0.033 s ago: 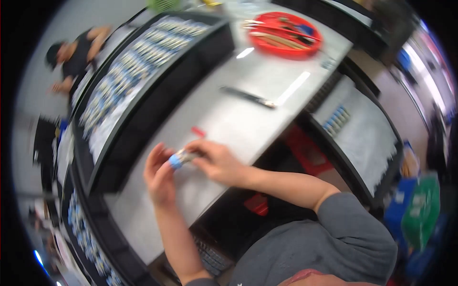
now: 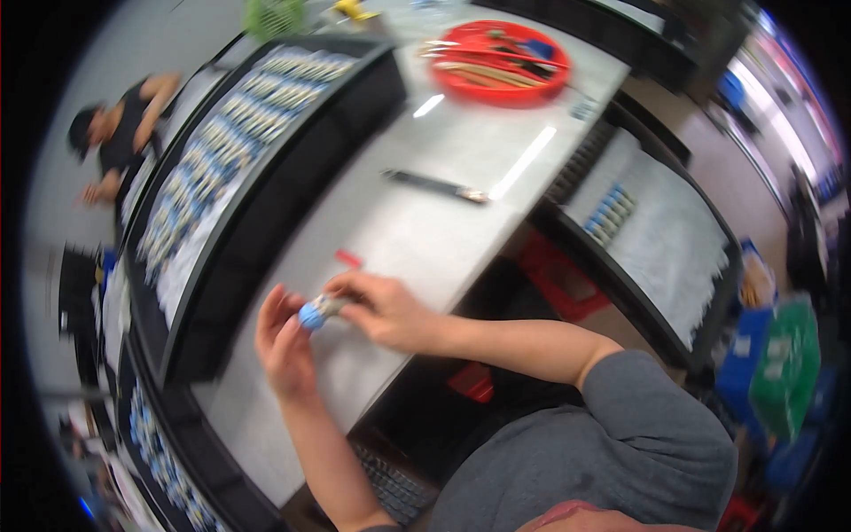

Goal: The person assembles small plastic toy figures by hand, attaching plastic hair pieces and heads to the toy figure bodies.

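Note:
Between my two hands is a small cylindrical part (image 2: 312, 316) with a light blue end and a pale, metallic-looking body. My left hand (image 2: 288, 350) holds the blue end with thumb and fingers. My right hand (image 2: 381, 310) pinches the other end, its fingers hiding some of it. Both hands are over the white table (image 2: 399, 239). Just beyond them lies a small red piece (image 2: 348, 259). Farther off on the table rests a slim dark tool (image 2: 434, 185) with a light-coloured tip.
A black tray (image 2: 292, 151) with rows of similar parts stands at left. Another tray (image 2: 674, 239), right, holds a short row on white lining. A round red tray (image 2: 501, 66) of tools sits at the far end. Another person (image 2: 133, 133) is at far left.
The view has turned slightly, so the table and trays appear a little farther left. Both hands keep hold of the small part, with only a slight shift.

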`<state>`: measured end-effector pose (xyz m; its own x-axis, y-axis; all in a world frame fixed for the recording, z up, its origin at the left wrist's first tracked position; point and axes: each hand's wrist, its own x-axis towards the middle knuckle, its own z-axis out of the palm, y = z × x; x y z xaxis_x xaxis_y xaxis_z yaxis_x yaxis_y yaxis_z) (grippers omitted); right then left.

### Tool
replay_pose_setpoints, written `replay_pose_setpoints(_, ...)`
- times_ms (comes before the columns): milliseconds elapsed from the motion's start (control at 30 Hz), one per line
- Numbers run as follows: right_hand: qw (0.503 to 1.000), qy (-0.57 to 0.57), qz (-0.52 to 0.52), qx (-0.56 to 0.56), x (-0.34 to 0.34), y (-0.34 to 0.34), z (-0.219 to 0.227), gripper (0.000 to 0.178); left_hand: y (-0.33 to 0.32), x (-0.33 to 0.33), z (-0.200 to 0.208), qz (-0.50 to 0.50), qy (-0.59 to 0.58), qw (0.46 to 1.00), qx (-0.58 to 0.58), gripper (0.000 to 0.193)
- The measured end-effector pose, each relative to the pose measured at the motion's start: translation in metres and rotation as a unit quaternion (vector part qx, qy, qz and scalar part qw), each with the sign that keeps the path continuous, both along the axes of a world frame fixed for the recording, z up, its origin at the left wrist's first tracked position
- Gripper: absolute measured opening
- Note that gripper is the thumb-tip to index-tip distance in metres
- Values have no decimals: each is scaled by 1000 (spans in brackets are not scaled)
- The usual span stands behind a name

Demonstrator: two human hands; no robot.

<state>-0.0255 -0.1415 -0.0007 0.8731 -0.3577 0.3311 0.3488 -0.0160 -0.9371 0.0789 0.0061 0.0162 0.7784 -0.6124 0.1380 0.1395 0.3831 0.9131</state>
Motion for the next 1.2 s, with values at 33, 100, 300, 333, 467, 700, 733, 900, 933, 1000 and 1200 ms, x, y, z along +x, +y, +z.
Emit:
replay_pose_setpoints(33, 998, 17, 28, 44, -2, -1, 0, 27, 1, -4, 3, -7, 13, 1000, -13, 47)
replay_pose_setpoints(100, 988, 25, 64, 142, -5, -12, 8, 29, 2, -3, 8, -21, 27, 999, -22, 48)
replay_pose_setpoints(300, 975, -71, -144, 154, -66, -123, 50, 30, -7, -5, 9, -40, 24, 999, 11, 49)
replay_pose_setpoints(333, 961, -112, -209, 141, -71, -148, 41, 27, -3, -4, 9, -37, 24, 999, 13, 49)
replay_pose_setpoints(467, 864, -68, -493, 79, -127, -265, 0, 20, 0, 0, 11, -34, 20, 999, 15, 51)
replay_pose_setpoints(700, 675, 230, -691, -115, -254, -393, -150, 26, -3, 2, 8, -39, 19, 999, 27, 53)
replay_pose_setpoints(733, 643, 295, -693, -144, -265, -396, -162, 26, -5, 1, 7, -41, 18, 999, 28, 53)
replay_pose_setpoints(900, 617, 395, -656, -183, -288, -401, -194, 28, -9, 0, 6, -36, 29, 998, 31, 52)
replay_pose_setpoints(933, 615, 409, -651, -174, -287, -402, -197, 27, -10, 0, 5, -34, 27, 999, 33, 52)
replay_pose_setpoints(1000, 622, 419, -641, -165, -280, -405, -207, 25, -4, 0, 7, -34, 26, 999, 24, 53)
replay_pose_setpoints(1200, 634, 457, -580, -230, -302, -431, -232, 25, -9, 2, 6, -23, 52, 998, 6, 49)
